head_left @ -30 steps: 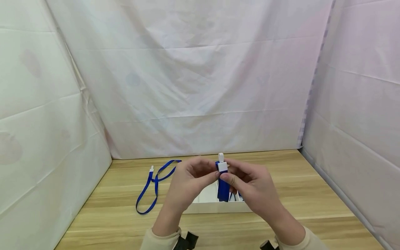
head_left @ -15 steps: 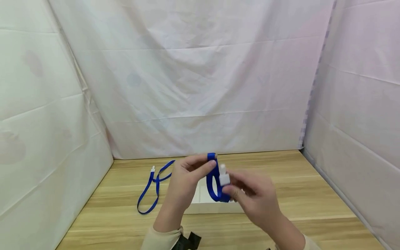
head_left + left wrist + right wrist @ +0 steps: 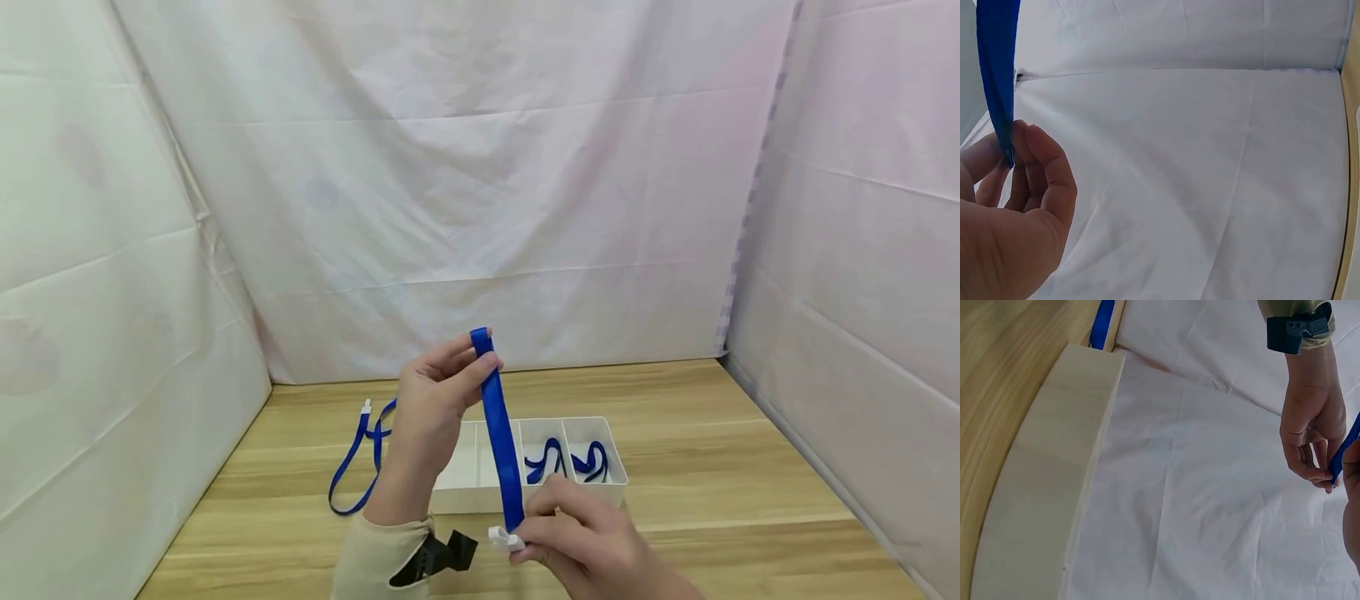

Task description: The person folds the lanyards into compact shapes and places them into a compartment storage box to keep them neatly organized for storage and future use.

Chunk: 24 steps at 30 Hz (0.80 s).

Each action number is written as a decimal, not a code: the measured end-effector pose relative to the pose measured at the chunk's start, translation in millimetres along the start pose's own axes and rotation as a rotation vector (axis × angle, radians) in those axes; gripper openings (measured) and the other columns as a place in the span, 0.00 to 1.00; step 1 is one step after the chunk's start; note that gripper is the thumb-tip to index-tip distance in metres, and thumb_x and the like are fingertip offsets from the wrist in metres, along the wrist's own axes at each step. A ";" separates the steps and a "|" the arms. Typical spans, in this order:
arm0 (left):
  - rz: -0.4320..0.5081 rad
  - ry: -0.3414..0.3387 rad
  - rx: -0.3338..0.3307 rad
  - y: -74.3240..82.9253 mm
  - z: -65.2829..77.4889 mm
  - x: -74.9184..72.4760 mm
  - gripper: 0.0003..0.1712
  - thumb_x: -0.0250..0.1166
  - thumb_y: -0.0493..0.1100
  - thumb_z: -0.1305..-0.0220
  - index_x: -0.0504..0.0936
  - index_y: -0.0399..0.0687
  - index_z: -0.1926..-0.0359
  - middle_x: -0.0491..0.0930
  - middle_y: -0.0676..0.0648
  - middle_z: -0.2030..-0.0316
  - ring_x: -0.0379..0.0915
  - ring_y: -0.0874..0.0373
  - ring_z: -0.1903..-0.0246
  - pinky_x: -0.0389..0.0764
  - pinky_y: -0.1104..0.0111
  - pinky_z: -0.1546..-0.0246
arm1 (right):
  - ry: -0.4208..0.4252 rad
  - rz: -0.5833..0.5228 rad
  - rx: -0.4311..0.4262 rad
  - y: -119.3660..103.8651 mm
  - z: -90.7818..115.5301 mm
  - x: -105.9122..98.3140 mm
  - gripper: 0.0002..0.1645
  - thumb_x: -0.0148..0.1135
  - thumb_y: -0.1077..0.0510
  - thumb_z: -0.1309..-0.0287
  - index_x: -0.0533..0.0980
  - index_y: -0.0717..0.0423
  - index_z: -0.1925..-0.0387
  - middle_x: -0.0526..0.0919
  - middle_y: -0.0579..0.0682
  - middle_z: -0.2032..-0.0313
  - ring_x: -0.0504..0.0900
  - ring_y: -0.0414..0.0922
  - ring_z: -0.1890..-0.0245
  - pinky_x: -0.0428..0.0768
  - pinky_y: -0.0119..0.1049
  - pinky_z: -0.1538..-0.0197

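A blue lanyard (image 3: 501,433) with a white plastic clip (image 3: 504,539) is stretched, slanting, between both hands above the table. My left hand (image 3: 435,408) pinches its upper folded end between thumb and fingers; the left wrist view shows the blue strap (image 3: 997,69) running up out of that pinch. Lower and nearer, my right hand (image 3: 581,537) grips the clip end, the white clip poking out past the fingertips. Only the edge of the right hand (image 3: 1352,500) shows in the right wrist view.
Behind the hands stands a white divided box (image 3: 465,500); two of its right compartments hold folded blue lanyards (image 3: 591,462). Another blue lanyard (image 3: 345,475) lies loose on the wooden table (image 3: 247,517) at left. White cloth (image 3: 480,208) hangs around the back and sides.
The bundled lanyard has been drawn out into a long strip. My left hand has risen slightly leftward; my right hand has moved down and nearer with the clip, uncovering the box's right compartments.
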<state>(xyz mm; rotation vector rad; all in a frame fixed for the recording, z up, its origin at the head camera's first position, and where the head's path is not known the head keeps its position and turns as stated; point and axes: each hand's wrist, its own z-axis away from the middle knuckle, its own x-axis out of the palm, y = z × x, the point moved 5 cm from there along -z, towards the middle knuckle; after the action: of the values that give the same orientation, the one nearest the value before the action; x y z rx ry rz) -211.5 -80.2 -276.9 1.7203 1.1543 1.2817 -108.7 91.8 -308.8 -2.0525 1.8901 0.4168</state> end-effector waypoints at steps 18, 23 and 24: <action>-0.109 -0.075 0.094 19.5 -4.6 9.8 0.17 0.71 0.30 0.33 0.91 0.48 0.46 0.92 0.56 0.65 0.89 0.61 0.64 0.91 0.65 0.54 | 0.113 -0.184 1.135 37.7 52.6 3.0 0.09 0.71 0.56 0.30 0.87 0.50 0.69 0.88 0.46 0.72 0.79 0.35 0.73 0.81 0.30 0.71; -0.186 -0.155 0.040 20.3 -1.3 10.1 0.30 0.69 0.30 0.31 0.80 0.47 0.30 0.91 0.56 0.66 0.89 0.60 0.67 0.91 0.61 0.54 | 0.160 -0.207 1.239 38.2 54.3 1.6 0.09 0.76 0.56 0.36 0.84 0.57 0.64 0.91 0.50 0.69 0.86 0.37 0.71 0.86 0.31 0.65; -0.204 -0.167 0.024 20.0 -0.4 9.7 0.32 0.69 0.31 0.30 0.78 0.49 0.27 0.91 0.55 0.66 0.89 0.59 0.68 0.92 0.61 0.53 | 0.174 -0.215 1.234 38.4 53.3 1.1 0.10 0.76 0.57 0.37 0.83 0.58 0.61 0.91 0.51 0.69 0.87 0.38 0.71 0.87 0.32 0.64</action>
<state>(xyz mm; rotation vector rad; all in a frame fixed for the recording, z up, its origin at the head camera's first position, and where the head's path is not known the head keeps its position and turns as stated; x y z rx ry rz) -205.8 -78.5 -255.5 1.6448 1.2157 0.9862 -146.8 110.4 -359.0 -1.3658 1.3484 -0.8169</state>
